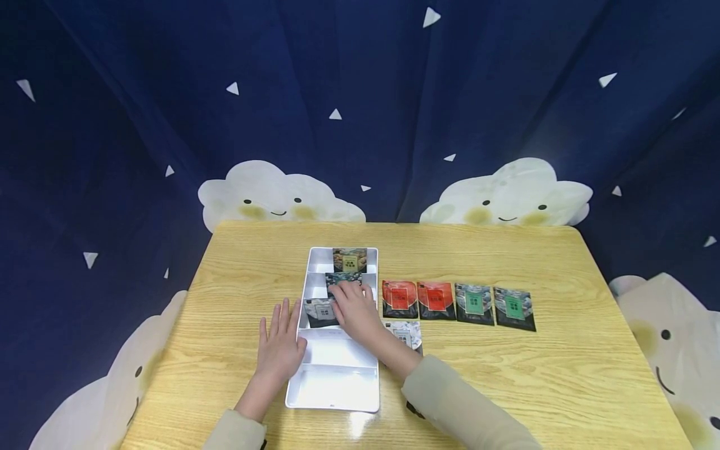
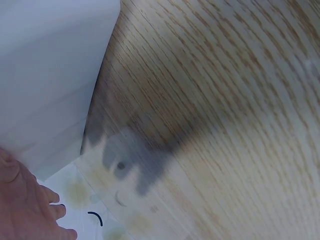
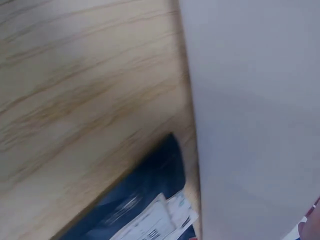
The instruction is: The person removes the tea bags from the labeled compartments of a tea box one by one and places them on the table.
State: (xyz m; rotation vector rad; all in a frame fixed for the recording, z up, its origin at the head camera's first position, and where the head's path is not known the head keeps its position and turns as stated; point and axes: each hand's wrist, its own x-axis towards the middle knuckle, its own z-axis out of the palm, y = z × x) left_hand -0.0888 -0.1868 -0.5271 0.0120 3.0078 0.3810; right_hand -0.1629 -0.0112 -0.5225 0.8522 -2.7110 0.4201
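Observation:
A white compartment tray point(image 1: 333, 387) stands on the wooden table. My left hand point(image 1: 281, 347) rests along its left wall with the fingers straight; the left wrist view shows this hand beside the tray's white side. Inside the third compartment from the back leans a grey sachet point(image 1: 320, 312). My right hand point(image 1: 357, 312) reaches over the tray, its fingers bent down and its thumb at that sachet's right edge, which it pinches. Those fingertips overlap a dark teal sachet point(image 1: 343, 279) in the second compartment. A brown and yellow sachet point(image 1: 350, 259) leans in the rearmost compartment.
Right of the tray lie two red sachets point(image 1: 400, 299) and two green-labelled sachets point(image 1: 475, 303) in a row. Below them a white-grey sachet point(image 1: 410, 331) is partly covered by my right forearm. A dark blue curtain with clouds hangs behind the table point(image 1: 506, 375).

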